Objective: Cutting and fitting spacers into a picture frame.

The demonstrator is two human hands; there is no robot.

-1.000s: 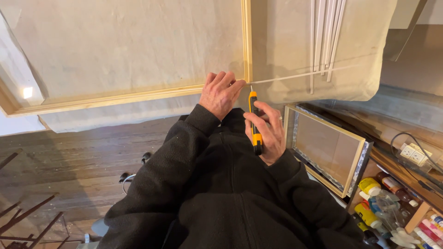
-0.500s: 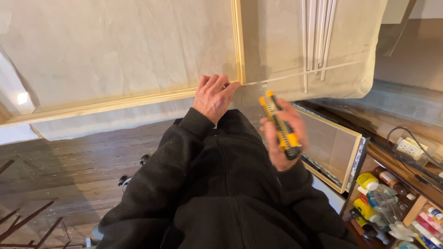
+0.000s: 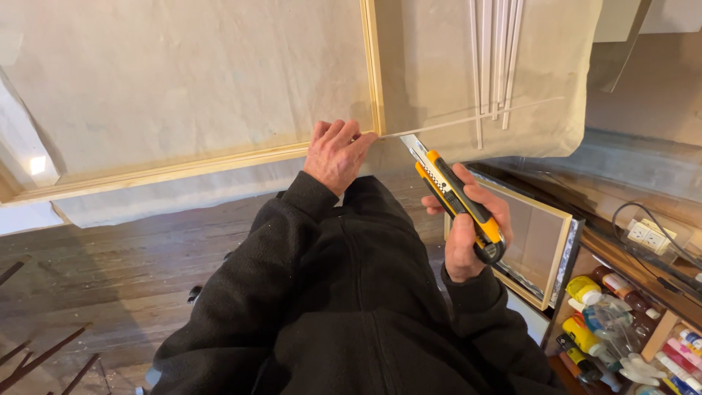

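left hand [image 3: 338,153] presses flat on the pale wooden frame corner [image 3: 373,128] over the cloth-covered counter [image 3: 183,73]; right hand [image 3: 468,227] fingers grip the yellow-black utility knife [image 3: 455,197], blade near the thin white strip [image 3: 468,121]; trimming step, next needs a steady cut.

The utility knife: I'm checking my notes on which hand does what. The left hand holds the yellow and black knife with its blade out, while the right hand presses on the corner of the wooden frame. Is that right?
No, the hands are swapped. In the head view the right hand holds the yellow and black utility knife with its blade out, while the left hand presses on the corner of the wooden frame.
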